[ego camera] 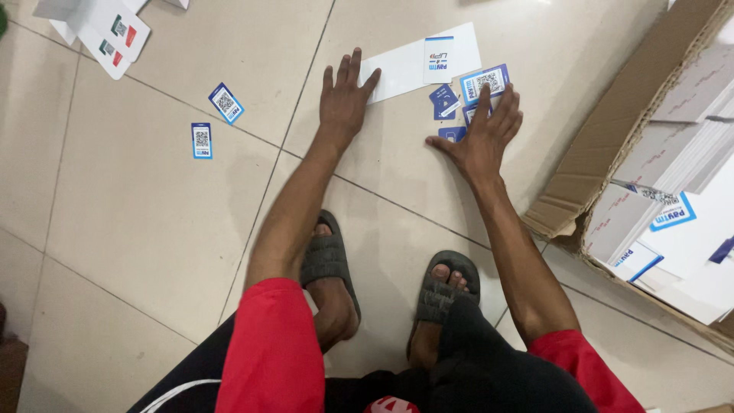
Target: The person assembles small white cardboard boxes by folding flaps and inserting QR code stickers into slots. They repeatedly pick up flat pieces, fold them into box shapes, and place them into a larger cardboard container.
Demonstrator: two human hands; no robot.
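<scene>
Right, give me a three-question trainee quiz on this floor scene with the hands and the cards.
1. True or false: the left hand rests flat with its fingertips on the long white paper sheet.
2. Which hand covers the cluster of small blue-and-white code cards?
A. left hand
B. right hand
C. neither
3. Fill in: the open brown cardboard box holding white printed sheets lies on the person's ____ side.

Key
1. True.
2. B; its spread fingers lie over the cards on the beige tiled floor.
3. Right.
</scene>
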